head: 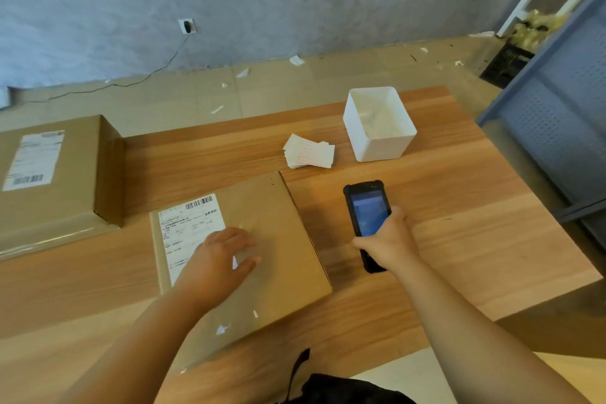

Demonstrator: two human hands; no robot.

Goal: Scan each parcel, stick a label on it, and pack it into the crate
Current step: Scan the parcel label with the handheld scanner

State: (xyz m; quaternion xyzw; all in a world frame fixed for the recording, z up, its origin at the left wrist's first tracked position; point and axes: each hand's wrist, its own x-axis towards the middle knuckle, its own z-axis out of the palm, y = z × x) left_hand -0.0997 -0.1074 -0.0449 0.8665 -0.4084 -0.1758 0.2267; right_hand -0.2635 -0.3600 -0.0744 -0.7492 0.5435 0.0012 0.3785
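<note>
A flat cardboard parcel [278,239] lies in the middle of the wooden table [459,239], with a white shipping label [187,223] and barcode on its left half. My left hand [226,256] rests on top of it, fingers spread, partly covering the label. To the right of the parcel my right hand [388,239] grips a black handheld scanner [365,210], screen lit and facing up, just above the table. A loose stack of white labels [308,151] lies behind the parcel. A second, larger labelled parcel [59,180] sits at the far left.
A white open plastic bin [380,125] stands at the back of the table. A blue perforated metal rack [557,115] stands at the right. Paper scraps litter the floor beyond the table, and a cable runs to a wall socket [187,26]. A black strap [298,371] lies at the near edge.
</note>
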